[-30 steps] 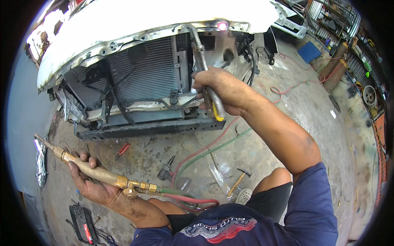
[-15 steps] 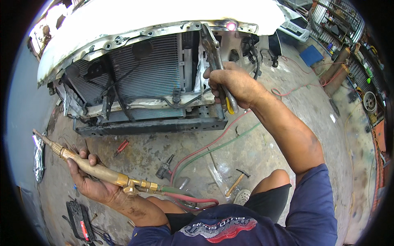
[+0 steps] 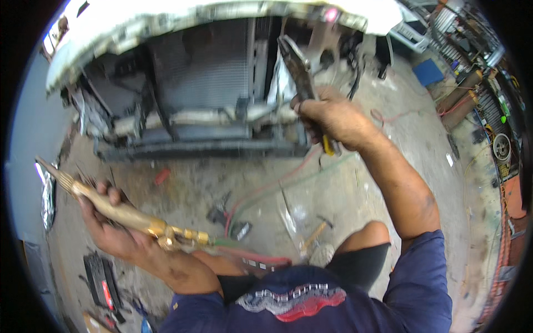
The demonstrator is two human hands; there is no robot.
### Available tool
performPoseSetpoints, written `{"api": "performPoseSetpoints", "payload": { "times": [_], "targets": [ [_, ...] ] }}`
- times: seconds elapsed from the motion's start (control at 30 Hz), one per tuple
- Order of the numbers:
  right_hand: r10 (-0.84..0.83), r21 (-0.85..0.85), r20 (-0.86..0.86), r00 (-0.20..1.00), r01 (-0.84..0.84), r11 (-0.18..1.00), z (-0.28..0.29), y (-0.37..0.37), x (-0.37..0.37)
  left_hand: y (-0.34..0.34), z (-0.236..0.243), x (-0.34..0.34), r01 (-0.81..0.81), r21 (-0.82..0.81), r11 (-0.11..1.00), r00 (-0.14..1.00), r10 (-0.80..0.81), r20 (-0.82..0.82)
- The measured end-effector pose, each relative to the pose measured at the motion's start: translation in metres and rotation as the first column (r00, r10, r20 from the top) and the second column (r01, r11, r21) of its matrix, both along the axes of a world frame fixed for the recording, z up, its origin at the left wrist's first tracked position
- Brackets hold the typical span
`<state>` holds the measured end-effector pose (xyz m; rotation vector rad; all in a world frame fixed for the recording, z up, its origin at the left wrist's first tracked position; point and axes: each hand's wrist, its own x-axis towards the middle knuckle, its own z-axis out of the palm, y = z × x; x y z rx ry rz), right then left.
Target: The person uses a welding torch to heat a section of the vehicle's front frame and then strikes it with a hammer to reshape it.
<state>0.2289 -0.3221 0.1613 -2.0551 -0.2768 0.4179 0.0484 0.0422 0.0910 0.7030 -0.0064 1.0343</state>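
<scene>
Since the earlier frame the pliers [image 3: 300,72] in the right hand [image 3: 333,114] have come away from the lip of the front panel, and the whole view has tipped so the car sits higher in it. Largest first: the white car [image 3: 139,11] stands with its front stripped, the radiator [image 3: 194,72] exposed and a dark crossbar [image 3: 205,150] below it, over a stained concrete floor [image 3: 400,150]. The brass torch [image 3: 130,217] is out to the left, tip pointing away; the left hand [image 3: 114,236] has its fingers curled round the barrel, with red [image 3: 252,257] and green [image 3: 222,242] hoses at its rear. It should feel rigid and fairly heavy, with the hoses dragging, so the barrel well behind the nozzle is the place to hold; whether it is lit I cannot tell. The pliers are smaller, held up near the radiator's right side and apart from the panel, the right fingers closed round the handles; blur hides how far their jaws stand apart. They look stiff, solid steel, perhaps slick if oily, best gripped low on the handles. Smaller again, a hammer [image 3: 315,234] lies on the floor, and a pink glowing spot [image 3: 331,14] marks the panel, likely very hot.
</scene>
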Motion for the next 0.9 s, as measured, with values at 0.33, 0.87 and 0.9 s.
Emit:
{"api": "performPoseSetpoints", "payload": {
  "times": [0.33,0.87,0.9],
  "targets": [
    [0.181,-0.856,-0.378,0.908,-0.417,0.305,-0.353,-0.127,-0.077,0.053,-0.001,-0.03,0.32,0.045,0.946,0.936,-0.323,0.139],
    [-0.488,-0.778,-0.504,0.713,-0.13,0.615,-0.647,-0.225,-0.21,0.028,-0.006,-0.038,0.273,0.197,0.942,0.962,-0.264,-0.068],
    [-0.548,-0.767,-0.515,0.659,-0.069,0.638,-0.653,-0.215,-0.217,0.022,-0.006,-0.037,0.18,0.237,0.955,0.982,-0.16,-0.1]
  ]
}}
